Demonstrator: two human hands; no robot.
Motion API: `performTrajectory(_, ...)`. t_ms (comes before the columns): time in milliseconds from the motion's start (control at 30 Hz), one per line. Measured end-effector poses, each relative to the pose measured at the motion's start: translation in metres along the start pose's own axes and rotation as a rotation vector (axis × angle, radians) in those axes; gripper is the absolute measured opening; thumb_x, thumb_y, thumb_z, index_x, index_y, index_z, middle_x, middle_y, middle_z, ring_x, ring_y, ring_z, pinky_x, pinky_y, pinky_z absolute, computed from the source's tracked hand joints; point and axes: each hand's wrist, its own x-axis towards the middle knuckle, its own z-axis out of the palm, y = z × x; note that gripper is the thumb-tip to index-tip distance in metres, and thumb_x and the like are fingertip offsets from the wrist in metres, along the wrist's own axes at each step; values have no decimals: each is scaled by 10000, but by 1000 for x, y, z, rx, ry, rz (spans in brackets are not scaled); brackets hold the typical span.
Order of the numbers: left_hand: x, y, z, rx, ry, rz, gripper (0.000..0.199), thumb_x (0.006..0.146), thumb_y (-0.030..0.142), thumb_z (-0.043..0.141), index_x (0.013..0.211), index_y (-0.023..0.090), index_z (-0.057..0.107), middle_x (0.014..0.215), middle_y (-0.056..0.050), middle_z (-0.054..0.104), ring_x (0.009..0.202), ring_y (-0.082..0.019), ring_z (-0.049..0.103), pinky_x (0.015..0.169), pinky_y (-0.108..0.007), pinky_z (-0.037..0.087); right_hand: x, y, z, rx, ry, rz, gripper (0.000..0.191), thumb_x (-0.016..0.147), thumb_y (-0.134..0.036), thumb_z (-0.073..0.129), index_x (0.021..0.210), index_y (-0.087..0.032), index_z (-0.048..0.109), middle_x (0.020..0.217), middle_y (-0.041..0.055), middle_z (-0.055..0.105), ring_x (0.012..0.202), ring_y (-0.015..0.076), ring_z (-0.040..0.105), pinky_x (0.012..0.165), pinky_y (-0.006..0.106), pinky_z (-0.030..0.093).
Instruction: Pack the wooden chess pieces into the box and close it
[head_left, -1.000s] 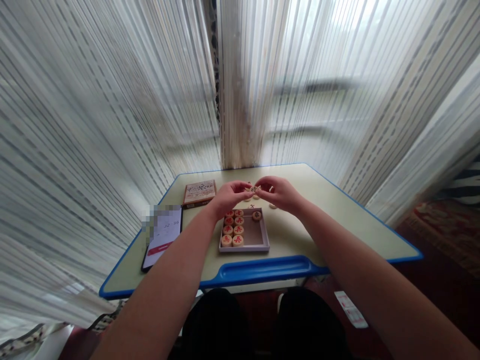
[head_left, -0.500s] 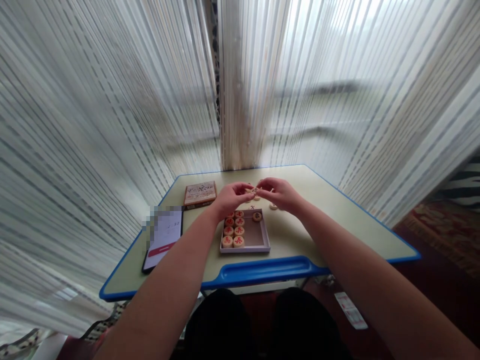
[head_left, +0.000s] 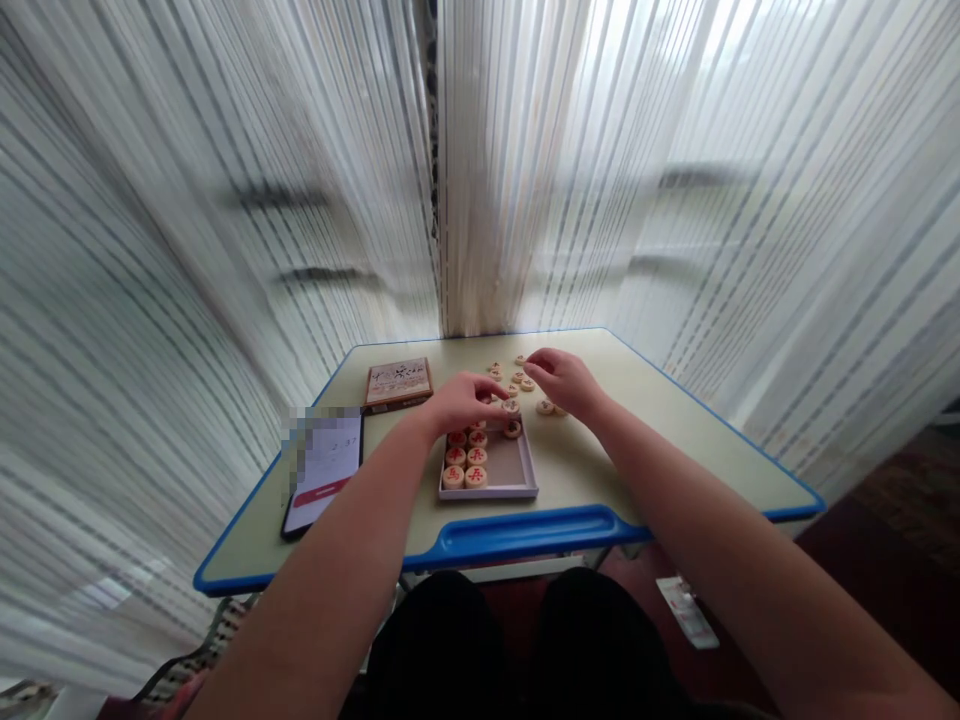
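Observation:
My left hand (head_left: 466,402) is closed on a round wooden chess piece (head_left: 511,407) over the top right of a shallow white box (head_left: 531,462). Red-marked pieces (head_left: 476,456) fill two columns at the box's left side. A dark-marked piece (head_left: 512,430) lies in its upper right part, just below the held one. My right hand (head_left: 556,375) is over loose pieces beyond the box, its fingers bent together near a piece (head_left: 520,360) at the back; what they hold, if anything, is hidden. More loose pieces (head_left: 545,407) lie beside and under that hand.
A patterned box lid (head_left: 398,384) lies at the back left of the table (head_left: 675,440). Nearer on the left is a phone (head_left: 324,475). A blue tray edge (head_left: 525,535) runs along the front. Striped curtains (head_left: 480,200) hang behind.
My hands have moved apart. The left has come down to the box's upper right with a piece; the right is now above the loose pieces. More loose pieces show between them.

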Motion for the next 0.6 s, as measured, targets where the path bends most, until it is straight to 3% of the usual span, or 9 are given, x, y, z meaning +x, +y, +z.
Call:
performTrajectory(167, -2, 3, 2, 128, -75, 14, 411, 564, 430, 694, 870, 156, 709, 547, 31, 455, 505, -89, 379, 475, -230, 270, -1, -3, 0, -37, -53, 1, 197, 759, -318, 517, 757, -168, 645, 651, 21, 627, 598, 127, 537, 561, 241, 383)
performTrajectory(600, -4, 6, 3, 107, -144, 4, 385, 551, 397, 706, 838, 139, 686, 581, 20, 518, 500, -87, 428, 463, -222, 300, -1, -4, 0, -42, -75, -25, 199, 754, -315, 517, 719, -166, 644, 585, 4, 595, 538, 107, 492, 542, 226, 353)
